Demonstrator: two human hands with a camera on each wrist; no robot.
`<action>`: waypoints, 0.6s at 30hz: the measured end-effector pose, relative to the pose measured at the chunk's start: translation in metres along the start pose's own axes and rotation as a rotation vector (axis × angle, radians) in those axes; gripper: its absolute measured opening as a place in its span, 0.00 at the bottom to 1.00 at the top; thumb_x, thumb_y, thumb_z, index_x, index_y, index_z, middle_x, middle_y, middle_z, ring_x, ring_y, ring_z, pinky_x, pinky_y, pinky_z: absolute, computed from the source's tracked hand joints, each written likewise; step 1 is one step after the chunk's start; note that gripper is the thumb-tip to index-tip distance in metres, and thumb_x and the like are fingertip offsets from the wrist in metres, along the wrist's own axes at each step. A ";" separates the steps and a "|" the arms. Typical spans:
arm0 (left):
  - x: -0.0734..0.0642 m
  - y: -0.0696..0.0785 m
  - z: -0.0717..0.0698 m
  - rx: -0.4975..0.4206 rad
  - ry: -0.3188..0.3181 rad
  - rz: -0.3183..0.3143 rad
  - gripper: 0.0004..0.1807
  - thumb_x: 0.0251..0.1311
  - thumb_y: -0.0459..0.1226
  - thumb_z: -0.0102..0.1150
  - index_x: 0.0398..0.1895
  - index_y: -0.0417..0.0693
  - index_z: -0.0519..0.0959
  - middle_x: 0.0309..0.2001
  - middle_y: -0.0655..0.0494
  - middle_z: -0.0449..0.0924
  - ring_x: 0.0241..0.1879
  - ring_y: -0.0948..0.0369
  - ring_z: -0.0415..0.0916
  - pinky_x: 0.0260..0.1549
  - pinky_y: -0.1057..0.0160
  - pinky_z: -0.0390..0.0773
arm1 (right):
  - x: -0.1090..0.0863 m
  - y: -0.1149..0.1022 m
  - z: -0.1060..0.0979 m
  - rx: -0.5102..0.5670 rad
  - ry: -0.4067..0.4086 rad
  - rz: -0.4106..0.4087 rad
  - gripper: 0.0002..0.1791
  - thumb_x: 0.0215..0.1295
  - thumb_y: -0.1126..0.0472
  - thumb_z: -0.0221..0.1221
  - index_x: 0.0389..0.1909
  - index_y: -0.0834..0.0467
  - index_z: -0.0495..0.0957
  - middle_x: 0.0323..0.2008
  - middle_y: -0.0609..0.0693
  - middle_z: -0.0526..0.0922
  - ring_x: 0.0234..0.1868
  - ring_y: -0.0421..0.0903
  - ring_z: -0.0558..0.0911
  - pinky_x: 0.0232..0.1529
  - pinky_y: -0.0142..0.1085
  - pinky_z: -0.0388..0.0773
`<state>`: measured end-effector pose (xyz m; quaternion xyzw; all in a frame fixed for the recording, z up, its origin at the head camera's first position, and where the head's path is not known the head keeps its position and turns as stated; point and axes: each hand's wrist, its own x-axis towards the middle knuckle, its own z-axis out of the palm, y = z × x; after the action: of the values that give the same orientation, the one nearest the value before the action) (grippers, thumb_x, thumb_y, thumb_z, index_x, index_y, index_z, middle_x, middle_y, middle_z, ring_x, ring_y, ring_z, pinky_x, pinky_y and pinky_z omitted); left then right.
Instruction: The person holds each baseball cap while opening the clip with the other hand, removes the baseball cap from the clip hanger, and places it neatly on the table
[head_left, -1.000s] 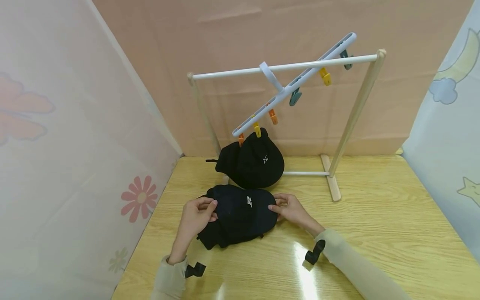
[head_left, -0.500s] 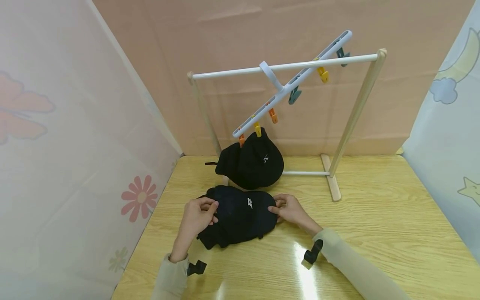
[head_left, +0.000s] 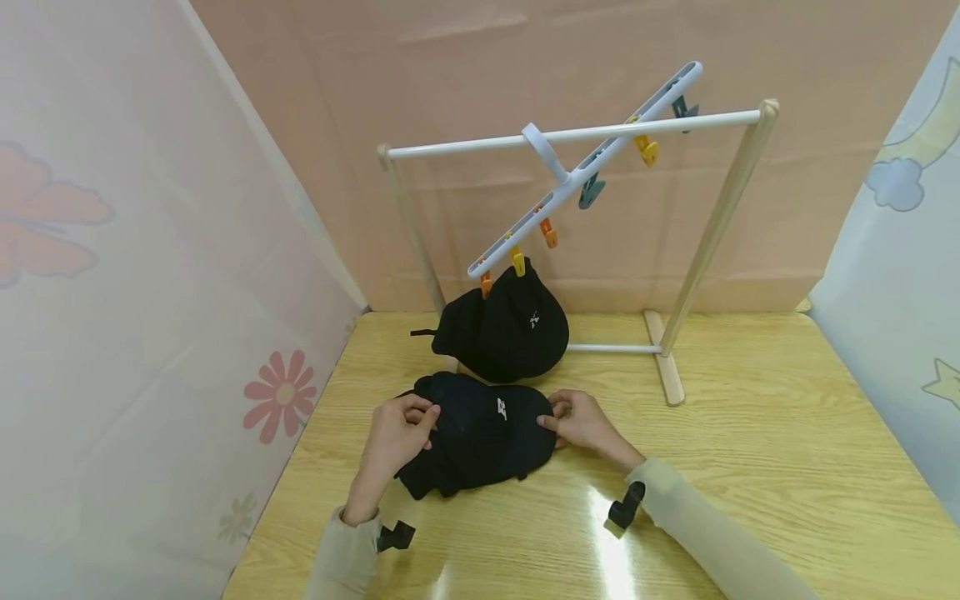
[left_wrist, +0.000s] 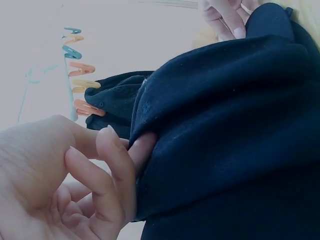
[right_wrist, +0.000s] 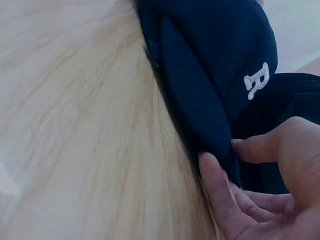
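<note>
A dark navy cap (head_left: 480,454) with a white embroidered letter (right_wrist: 257,81) lies flattened on the wooden table. My left hand (head_left: 397,437) pinches the cap's left edge; in the left wrist view one fingertip (left_wrist: 142,150) overlaps the dark fabric. At the cap's brim (right_wrist: 195,100), on the right, my right hand (head_left: 585,425) grips the edge between thumb and fingers. Just behind, a second black cap (head_left: 517,333) hangs by an orange clip (head_left: 486,283) and a yellow clip (head_left: 518,262) from the low left end of a pale hanger (head_left: 562,192).
The hanger hooks over the white bar (head_left: 457,146) of a rack with wooden posts (head_left: 720,225) and tilts up to the right. Several more clips, including a green clip (head_left: 591,192), dangle from it. Printed cloth walls (head_left: 187,292) enclose the wooden table (head_left: 787,450).
Both hands stay at the cap's two ends, nearly still. The hanger has swayed a little, its right end shifting slightly left.
</note>
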<state>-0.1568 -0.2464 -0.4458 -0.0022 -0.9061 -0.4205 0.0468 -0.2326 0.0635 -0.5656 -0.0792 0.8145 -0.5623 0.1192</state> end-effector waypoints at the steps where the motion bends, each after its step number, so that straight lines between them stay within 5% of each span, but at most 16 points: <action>1: 0.000 0.000 0.000 -0.004 -0.002 -0.003 0.04 0.72 0.33 0.67 0.40 0.41 0.87 0.26 0.55 0.89 0.16 0.61 0.80 0.21 0.67 0.76 | 0.000 0.000 0.000 -0.014 0.003 -0.005 0.23 0.67 0.63 0.72 0.58 0.70 0.80 0.33 0.54 0.85 0.20 0.47 0.86 0.24 0.40 0.86; 8: -0.002 0.003 -0.005 -0.015 -0.009 -0.019 0.04 0.72 0.34 0.67 0.39 0.42 0.87 0.27 0.55 0.89 0.17 0.60 0.79 0.21 0.67 0.75 | -0.004 -0.003 -0.004 -0.113 0.004 -0.080 0.21 0.67 0.59 0.73 0.54 0.68 0.82 0.27 0.50 0.84 0.19 0.46 0.86 0.27 0.38 0.85; 14: -0.001 0.008 -0.009 -0.020 -0.017 -0.037 0.05 0.72 0.34 0.67 0.39 0.42 0.87 0.29 0.54 0.89 0.19 0.60 0.80 0.23 0.66 0.78 | -0.005 -0.005 -0.009 -0.195 0.032 -0.119 0.23 0.68 0.54 0.72 0.55 0.67 0.83 0.23 0.47 0.84 0.18 0.44 0.84 0.43 0.41 0.85; 18: 0.001 0.011 -0.011 -0.010 -0.007 -0.040 0.05 0.73 0.36 0.67 0.39 0.43 0.88 0.29 0.54 0.89 0.20 0.60 0.80 0.23 0.66 0.79 | -0.004 -0.008 -0.015 -0.210 0.051 -0.163 0.24 0.68 0.53 0.72 0.54 0.68 0.83 0.25 0.47 0.84 0.23 0.42 0.82 0.43 0.42 0.83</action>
<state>-0.1560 -0.2478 -0.4306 0.0143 -0.9040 -0.4257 0.0354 -0.2332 0.0752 -0.5530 -0.1429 0.8624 -0.4837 0.0432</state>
